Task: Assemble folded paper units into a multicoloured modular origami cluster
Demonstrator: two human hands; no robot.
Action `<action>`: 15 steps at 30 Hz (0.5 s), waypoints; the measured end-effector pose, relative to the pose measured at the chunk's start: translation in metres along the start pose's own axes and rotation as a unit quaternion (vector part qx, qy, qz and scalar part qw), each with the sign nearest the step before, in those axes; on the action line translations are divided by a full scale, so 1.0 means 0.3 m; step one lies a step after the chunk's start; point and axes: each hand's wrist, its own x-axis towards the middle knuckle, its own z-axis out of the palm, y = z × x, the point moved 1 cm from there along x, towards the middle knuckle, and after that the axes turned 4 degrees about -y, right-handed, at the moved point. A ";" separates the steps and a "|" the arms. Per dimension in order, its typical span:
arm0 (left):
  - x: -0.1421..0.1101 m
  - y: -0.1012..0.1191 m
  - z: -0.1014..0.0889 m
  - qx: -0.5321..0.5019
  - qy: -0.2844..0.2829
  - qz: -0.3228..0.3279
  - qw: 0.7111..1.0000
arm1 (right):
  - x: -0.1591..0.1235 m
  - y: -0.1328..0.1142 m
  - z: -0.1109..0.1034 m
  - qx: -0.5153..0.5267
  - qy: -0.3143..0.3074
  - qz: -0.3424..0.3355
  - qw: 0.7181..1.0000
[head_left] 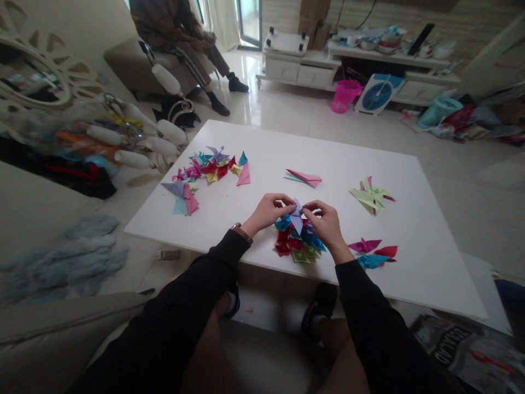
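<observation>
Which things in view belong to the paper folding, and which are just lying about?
In the work:
lavender paper, in left hand and right hand
multicoloured cluster by the hands
left paper group
flat folded papers
green pieces
white table

Lying about:
pink basket
blue-and-white fan
teal basket

Matt, sharply creased paper forms the lilac origami piece (pixel 296 221) and the origami cluster (pixel 210 167) at ten o'clock on the tabletop (pixel 262 158), itself smooth and faintly shiny. The black sleeves (pixel 197 282) are matt cloth. Toward twelve, the floor tiles (pixel 297 117) look glossy; between one and two, the wastebasket (pixel 345 97) is openwork plastic.
</observation>
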 end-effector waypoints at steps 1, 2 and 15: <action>0.000 0.000 0.000 0.000 0.000 0.001 1.000 | 0.000 0.000 0.000 0.001 0.000 -0.001 1.000; 0.000 0.000 0.000 0.000 -0.001 0.003 1.000 | 0.000 0.000 0.000 0.001 -0.001 -0.002 1.000; -0.008 0.019 0.003 -0.003 0.023 -0.011 1.000 | -0.015 -0.029 -0.030 -0.025 0.013 -0.035 0.999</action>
